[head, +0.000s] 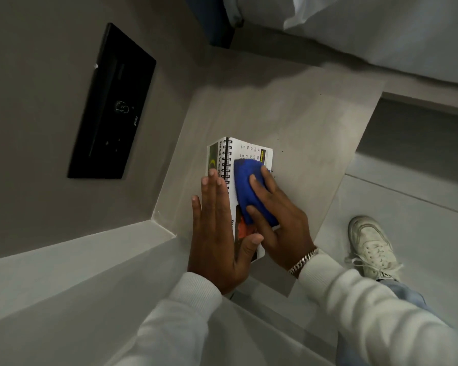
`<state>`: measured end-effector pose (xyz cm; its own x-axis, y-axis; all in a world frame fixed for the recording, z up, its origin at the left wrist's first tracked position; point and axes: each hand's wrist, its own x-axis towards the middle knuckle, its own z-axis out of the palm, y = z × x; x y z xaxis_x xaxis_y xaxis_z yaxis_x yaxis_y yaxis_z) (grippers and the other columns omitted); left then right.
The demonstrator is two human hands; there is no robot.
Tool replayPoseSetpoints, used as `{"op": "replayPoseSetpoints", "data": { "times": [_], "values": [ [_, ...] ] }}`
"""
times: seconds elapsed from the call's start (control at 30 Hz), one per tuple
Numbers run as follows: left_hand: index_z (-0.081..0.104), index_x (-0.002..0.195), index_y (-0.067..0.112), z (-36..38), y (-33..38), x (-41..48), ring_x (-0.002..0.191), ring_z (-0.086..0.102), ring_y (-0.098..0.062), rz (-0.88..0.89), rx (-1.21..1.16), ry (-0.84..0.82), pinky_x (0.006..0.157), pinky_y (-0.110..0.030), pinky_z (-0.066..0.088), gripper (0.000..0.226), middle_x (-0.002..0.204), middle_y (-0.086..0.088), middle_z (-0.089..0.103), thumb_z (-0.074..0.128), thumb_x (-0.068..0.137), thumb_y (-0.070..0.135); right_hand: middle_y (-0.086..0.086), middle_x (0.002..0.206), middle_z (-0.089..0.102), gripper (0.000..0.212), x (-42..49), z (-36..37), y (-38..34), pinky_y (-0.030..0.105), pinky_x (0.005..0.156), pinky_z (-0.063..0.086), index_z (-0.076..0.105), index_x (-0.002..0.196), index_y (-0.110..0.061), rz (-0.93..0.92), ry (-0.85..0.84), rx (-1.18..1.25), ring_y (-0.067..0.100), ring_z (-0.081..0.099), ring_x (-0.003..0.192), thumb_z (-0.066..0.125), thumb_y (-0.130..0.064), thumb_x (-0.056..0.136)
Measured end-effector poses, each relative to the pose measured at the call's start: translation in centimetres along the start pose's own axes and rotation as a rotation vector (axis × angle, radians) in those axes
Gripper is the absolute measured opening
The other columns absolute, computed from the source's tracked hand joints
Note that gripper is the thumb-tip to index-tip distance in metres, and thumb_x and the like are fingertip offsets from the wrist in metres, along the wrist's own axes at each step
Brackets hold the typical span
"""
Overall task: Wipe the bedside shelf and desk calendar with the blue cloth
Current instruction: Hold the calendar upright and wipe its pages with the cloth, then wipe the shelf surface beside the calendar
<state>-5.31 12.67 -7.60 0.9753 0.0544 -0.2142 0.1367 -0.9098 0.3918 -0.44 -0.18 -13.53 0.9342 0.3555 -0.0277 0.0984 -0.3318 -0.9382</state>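
**Figure: Blue cloth pressed on the desk calendar, head view**

I see the desk calendar (251,154), spiral-bound and standing as a tent, on the grey bedside shelf (302,122), near the shelf's front-left part and close to the wall. My right hand (278,220) lies over the calendar's right-hand face with the blue cloth (249,186) bunched under its palm; the fingers are curled loosely over the cloth, gripping it and pressing it against the printed page. The cloth covers the middle of that face, so the date grid shows only beyond the fingertips. My left hand (220,233) is flat and open, fingers straight and together, laid against the calendar's left-hand face; its thumb crosses the near edge and touches the picture panel. It grips nothing and only braces the calendar. The two hands sit either side of the spiral binding, almost touching at the thumbs. A chain bracelet (303,261) circles the right wrist. A black wall panel (111,107) is set into the wall left of the shelf. A white shoe (370,247) stands on the floor to the right.
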Motion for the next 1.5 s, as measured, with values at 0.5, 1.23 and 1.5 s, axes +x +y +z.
{"op": "replayPoseSetpoints", "data": {
  "times": [0.5, 1.23, 1.5],
  "values": [
    [0.006, 0.155, 0.003, -0.4, 1.0, 0.3, 0.155, 0.008, -0.031, -0.044, 0.122, 0.038, 0.122, -0.055, 0.012, 0.086, 0.167, -0.017, 0.006, 0.026, 0.096, 0.062, 0.013, 0.151, 0.039, 0.052, 7.0, -6.9, 0.1, 0.027, 0.11, 0.033, 0.043, 0.14, -0.018, 0.177, -0.489, -0.294, 0.032, 0.048, 0.131, 0.055, -0.01, 0.09],
    [0.015, 0.155, 0.013, 3.4, 8.8, 1.2, 0.154, 0.007, -0.039, -0.915, 0.307, 0.276, 0.114, -0.072, 0.0, 0.082, 0.166, -0.017, 0.011, 0.037, 0.09, 0.058, 0.017, 0.16, 0.006, 0.06, 10.4, -10.4, 2.1, 0.052, 0.097, 0.048, 0.019, 0.147, -0.011, -0.163, -1.016, -1.168, 0.044, 0.013, 0.144, 0.043, -0.008, 0.093],
    [0.04, 0.145, 0.022, 2.8, 8.5, 1.8, 0.15, 0.024, -0.037, -1.073, 0.169, 0.374, 0.11, -0.074, 0.02, 0.048, 0.156, -0.012, 0.041, 0.041, 0.099, 0.035, 0.014, 0.161, 0.004, 0.061, 8.9, -10.9, 2.5, 0.052, 0.096, 0.049, 0.018, 0.148, -0.015, -0.212, -1.013, -1.16, 0.042, 0.009, 0.145, 0.043, -0.008, 0.093]
  ]
}}
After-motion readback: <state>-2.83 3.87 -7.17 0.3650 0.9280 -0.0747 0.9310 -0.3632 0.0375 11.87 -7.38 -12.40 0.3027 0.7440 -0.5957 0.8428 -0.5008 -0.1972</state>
